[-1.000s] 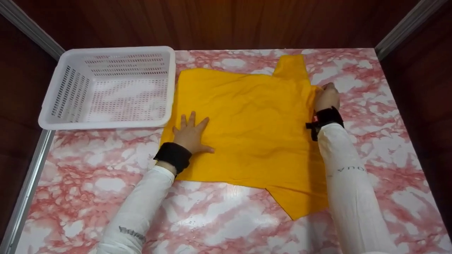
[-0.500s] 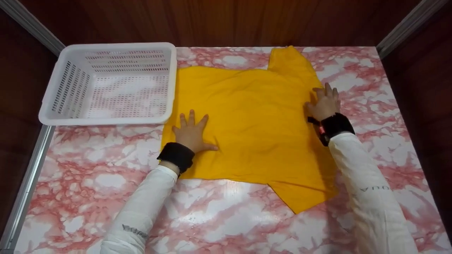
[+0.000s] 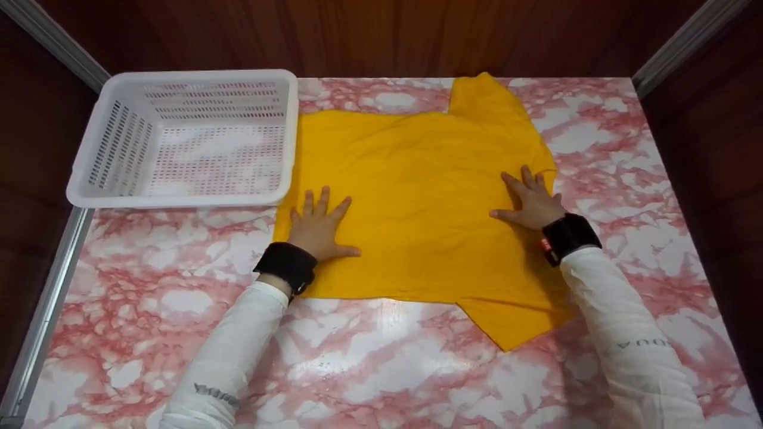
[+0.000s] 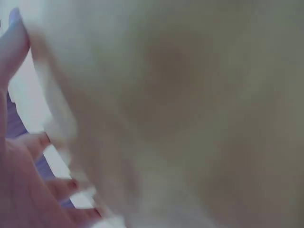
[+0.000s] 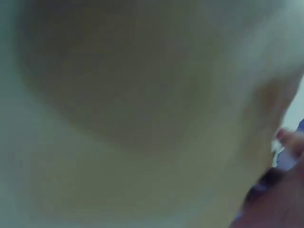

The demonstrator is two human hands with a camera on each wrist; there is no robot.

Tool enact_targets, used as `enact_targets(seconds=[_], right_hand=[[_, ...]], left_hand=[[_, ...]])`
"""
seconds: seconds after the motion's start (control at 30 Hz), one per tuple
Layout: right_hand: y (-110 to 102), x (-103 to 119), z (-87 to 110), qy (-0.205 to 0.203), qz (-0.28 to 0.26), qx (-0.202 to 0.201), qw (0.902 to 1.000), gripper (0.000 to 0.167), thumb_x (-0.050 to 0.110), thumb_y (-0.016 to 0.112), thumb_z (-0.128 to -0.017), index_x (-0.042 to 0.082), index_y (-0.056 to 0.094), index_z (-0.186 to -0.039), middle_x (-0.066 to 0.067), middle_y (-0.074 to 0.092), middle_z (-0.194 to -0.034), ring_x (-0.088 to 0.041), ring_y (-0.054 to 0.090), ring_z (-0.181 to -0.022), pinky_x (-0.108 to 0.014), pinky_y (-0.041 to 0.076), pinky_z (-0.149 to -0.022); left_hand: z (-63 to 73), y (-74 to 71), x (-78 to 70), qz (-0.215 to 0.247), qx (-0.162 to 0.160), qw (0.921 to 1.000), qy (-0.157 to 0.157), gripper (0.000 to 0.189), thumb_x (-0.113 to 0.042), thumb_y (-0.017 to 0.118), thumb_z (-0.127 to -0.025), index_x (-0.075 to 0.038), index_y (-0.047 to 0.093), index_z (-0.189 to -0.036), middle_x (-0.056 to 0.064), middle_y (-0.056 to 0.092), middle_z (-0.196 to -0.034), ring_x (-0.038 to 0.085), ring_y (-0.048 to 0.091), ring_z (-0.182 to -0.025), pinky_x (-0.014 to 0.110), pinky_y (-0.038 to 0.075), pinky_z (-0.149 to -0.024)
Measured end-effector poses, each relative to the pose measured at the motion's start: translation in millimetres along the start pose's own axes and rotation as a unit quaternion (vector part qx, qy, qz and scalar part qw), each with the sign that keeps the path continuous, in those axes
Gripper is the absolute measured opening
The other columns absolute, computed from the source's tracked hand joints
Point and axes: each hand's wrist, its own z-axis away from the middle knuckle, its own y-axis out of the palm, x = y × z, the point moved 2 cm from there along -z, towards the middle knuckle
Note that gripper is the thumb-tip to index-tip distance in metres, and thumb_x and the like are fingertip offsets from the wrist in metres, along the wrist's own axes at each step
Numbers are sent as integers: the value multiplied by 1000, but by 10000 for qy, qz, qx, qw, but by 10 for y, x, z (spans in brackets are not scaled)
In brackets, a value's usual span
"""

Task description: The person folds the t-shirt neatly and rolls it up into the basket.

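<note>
A yellow T-shirt point(image 3: 411, 202) lies spread sideways over the table, its hem toward the left and its sleeves at the right. One sleeve points to the back wall, the other toward the front. With fingers spread, my left hand point(image 3: 319, 232) rests flat on the shirt close to the hem. My right hand point(image 3: 533, 205) lies on the shirt near the neck end, its fingers also spread. Both wrist views are blurred and mostly filled by cloth; part of my left hand point(image 4: 23, 185) and part of my right hand point(image 5: 280, 190) show at their edges.
A white perforated plastic basket point(image 3: 286, 143) stands at the back left, right beside the shirt's hem. The red-and-white marbled table point(image 3: 381, 369) is bounded by dark wood panels point(image 3: 369, 36) at the back and both sides.
My right hand has let go of the shirt's neck edge, spread its fingers and moved slightly toward me and inward onto the cloth. The far sleeve and shoulder lie flatter. My left hand stays put.
</note>
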Motion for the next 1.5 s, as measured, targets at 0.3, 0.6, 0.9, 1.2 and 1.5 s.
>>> enact_targets(seconds=[0.3, 0.6, 0.9, 1.2, 1.5], right_hand=[[36, 180, 804, -1629, -181, -1870, 9686, 52, 16, 72, -83, 5, 53, -130, -21, 50, -134, -38, 50, -119, -54, 42, -94], [467, 290, 1618, -1398, -130, -1512, 9785, 21, 11, 76, -79, 7, 67, -98, -3, 67, -91, -16, 62, -81, -37, 54, -71], [690, -349, 1971, 63, -148, -1586, 9872, 24, 10, 75, -79, 6, 65, -99, -7, 62, -90, -19, 57, -75, -36, 52, -68], [818, -351, 1999, -23, -2, -1952, 9808, 19, 5, 75, -78, 3, 67, -95, -7, 61, -89, -20, 57, -75, -45, 53, -71], [834, -328, 2105, -50, 195, -1511, 9883, 11, 9, 71, -78, 15, 62, -79, 3, 53, -78, -10, 46, -65, -28, 46, -59]], left_hand=[[602, 32, 277, 843, -135, 9935, 750, 84, -46, 73, -79, -12, 36, -146, 19, 21, -154, 40, 13, -142, 59, 13, -111], [1182, 206, 372, 768, -987, 9873, 980, 57, -17, 78, -77, -3, 57, -128, 22, 44, -140, 41, 35, -133, 57, 27, -107], [1489, 359, 574, 919, -1385, 9833, 740, 42, -10, 75, -80, -3, 63, -120, 19, 45, -140, 36, 42, -126, 52, 35, -103], [1432, 417, 635, 1140, -2011, 9702, 724, 24, 4, 68, -82, -4, 70, -104, 11, 58, -108, 26, 53, -102, 39, 48, -89], [1422, 411, 651, 1143, -2082, 9691, 668, 13, 2, 69, -82, -6, 72, -92, 4, 58, -90, 19, 54, -86, 33, 51, -79]])
